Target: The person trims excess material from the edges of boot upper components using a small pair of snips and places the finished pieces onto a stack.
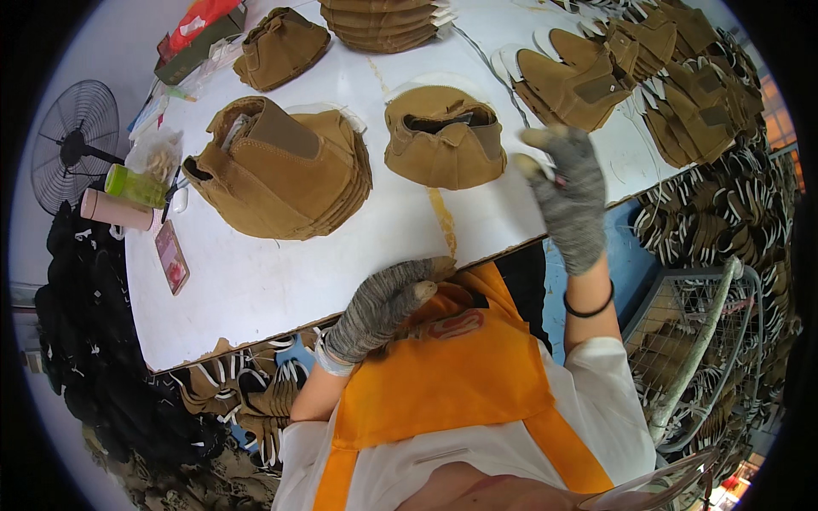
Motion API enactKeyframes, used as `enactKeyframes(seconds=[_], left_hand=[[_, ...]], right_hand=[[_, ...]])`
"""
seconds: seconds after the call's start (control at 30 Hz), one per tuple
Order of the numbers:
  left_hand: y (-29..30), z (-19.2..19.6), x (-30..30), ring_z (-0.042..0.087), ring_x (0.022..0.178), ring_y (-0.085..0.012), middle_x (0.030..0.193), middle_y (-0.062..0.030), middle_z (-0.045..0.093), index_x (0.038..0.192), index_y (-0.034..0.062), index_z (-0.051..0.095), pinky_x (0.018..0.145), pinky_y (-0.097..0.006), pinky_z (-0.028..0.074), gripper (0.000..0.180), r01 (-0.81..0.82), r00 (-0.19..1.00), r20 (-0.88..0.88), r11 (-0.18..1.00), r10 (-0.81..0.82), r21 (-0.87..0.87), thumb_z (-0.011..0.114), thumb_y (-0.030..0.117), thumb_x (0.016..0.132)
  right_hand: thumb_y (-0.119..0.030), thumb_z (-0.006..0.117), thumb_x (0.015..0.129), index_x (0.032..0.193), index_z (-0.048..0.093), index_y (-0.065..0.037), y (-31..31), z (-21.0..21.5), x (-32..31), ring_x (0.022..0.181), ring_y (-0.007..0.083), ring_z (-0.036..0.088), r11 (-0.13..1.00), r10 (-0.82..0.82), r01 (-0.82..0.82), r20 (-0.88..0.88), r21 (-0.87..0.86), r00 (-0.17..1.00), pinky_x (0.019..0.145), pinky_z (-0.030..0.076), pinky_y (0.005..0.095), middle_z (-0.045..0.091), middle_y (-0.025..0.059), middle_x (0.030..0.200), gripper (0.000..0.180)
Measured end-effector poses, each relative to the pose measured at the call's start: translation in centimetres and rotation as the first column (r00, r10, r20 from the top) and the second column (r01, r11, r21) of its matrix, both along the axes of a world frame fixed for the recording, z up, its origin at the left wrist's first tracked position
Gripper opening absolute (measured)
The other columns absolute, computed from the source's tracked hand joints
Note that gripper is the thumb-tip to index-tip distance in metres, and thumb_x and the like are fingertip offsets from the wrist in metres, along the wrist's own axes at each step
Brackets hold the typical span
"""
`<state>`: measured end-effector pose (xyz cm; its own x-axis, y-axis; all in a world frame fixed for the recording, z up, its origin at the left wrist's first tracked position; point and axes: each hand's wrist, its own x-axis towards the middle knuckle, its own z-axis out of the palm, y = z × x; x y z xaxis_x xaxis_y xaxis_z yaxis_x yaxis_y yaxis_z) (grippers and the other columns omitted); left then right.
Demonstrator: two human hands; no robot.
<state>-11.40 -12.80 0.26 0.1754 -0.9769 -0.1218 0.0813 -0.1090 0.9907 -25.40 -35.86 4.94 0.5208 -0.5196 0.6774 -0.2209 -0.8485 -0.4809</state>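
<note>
My right hand (573, 200), in a grey fingerless-tipped glove, is raised over the table's right part, beside a brown shoe upper (447, 140). Its fingers curl around something small and whitish with a reddish spot, too blurred to name. My left hand (379, 308), gloved in the same grey, hovers at the table's front edge against my orange apron (443, 375). Its fingers stretch forward with the thumb apart, and nothing shows in them. The shoe upper stands with its dark opening up. Left of it, a stack of nested brown uppers (290, 175) lies tilted.
More brown uppers (281, 49) and a stack (383, 25) stand at the back, others (571, 85) at the right. A phone (171, 258), pink cup (117, 208) and fan (75, 146) are left. A wire cart (694, 358) stands lower right. A cable (487, 60) crosses the white tabletop (247, 289).
</note>
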Motion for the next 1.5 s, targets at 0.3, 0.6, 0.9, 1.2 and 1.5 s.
enactKeyframes(seconds=[0.3, 0.6, 0.9, 1.2, 1.5], left_hand=[[0.8, -0.1, -0.1, 0.056, 0.115, -0.0223, 0.121, -0.0138, 0.061, 0.130, -0.0026, 0.052, 0.101, -0.034, 0.040, 0.051, -0.116, 0.993, -0.017, 0.993, 0.117, 0.025, 0.053, 0.036, 0.097], [-5.8, -1.9, 0.3, 0.054, 0.114, -0.0210, 0.125, -0.0126, 0.056, 0.132, -0.0051, 0.046, 0.101, -0.033, 0.041, 0.066, -0.141, 0.922, -0.369, 0.989, 0.114, -0.048, 0.045, 0.051, 0.096], [-7.6, 0.7, -1.5, 0.062, 0.093, -0.0200, 0.100, -0.0108, 0.066, 0.109, -0.0048, 0.061, 0.088, -0.031, 0.047, 0.039, -0.370, 0.876, -0.348, 0.928, 0.334, -0.040, 0.055, 0.031, 0.097], [-5.8, 0.8, 0.0, 0.055, 0.068, -0.0122, 0.078, -0.0051, 0.062, 0.090, 0.0018, 0.064, 0.065, -0.028, 0.047, 0.020, -0.130, 0.979, 0.141, 0.986, 0.144, -0.104, 0.059, 0.021, 0.093], [-5.8, -2.4, -0.5, 0.053, 0.080, -0.0113, 0.086, -0.0026, 0.060, 0.105, 0.0019, 0.060, 0.076, -0.025, 0.045, 0.029, -0.324, 0.942, 0.040, 0.933, 0.334, -0.155, 0.057, 0.029, 0.096]], right_hand=[[-0.003, 0.068, 0.078, 0.096, 0.064, -0.004, 0.8, -3.3, 5.7, 0.088, 0.0251, 0.063, 0.965, 0.262, -0.262, -0.007, -0.019, 0.965, 0.073, 0.054, 0.0321, 0.060, 0.0135, 0.099, 0.018], [0.003, 0.069, 0.067, 0.096, 0.065, -0.009, 4.6, -5.9, 2.2, 0.081, 0.0297, 0.063, 0.951, 0.303, -0.300, 0.036, -0.078, 0.952, 0.069, 0.054, 0.0348, 0.061, 0.0091, 0.092, 0.032], [-0.012, 0.074, 0.076, 0.097, 0.068, -0.004, 2.0, -0.4, 2.6, 0.078, 0.0229, 0.064, 0.977, 0.173, -0.185, 0.111, 0.106, 0.979, 0.067, 0.054, 0.0300, 0.063, 0.0123, 0.096, 0.024], [-0.036, 0.066, 0.087, 0.095, 0.068, 0.002, -3.9, -1.3, 6.7, 0.072, 0.0264, 0.062, 0.872, 0.210, -0.188, 0.002, 0.451, 0.978, 0.070, 0.050, 0.0341, 0.067, 0.0164, 0.081, 0.040], [-0.029, 0.067, 0.084, 0.095, 0.068, -0.001, -3.5, -0.2, 6.0, 0.077, 0.0270, 0.062, 0.936, 0.311, -0.310, 0.021, 0.165, 0.950, 0.071, 0.050, 0.0343, 0.064, 0.0135, 0.086, 0.030]])
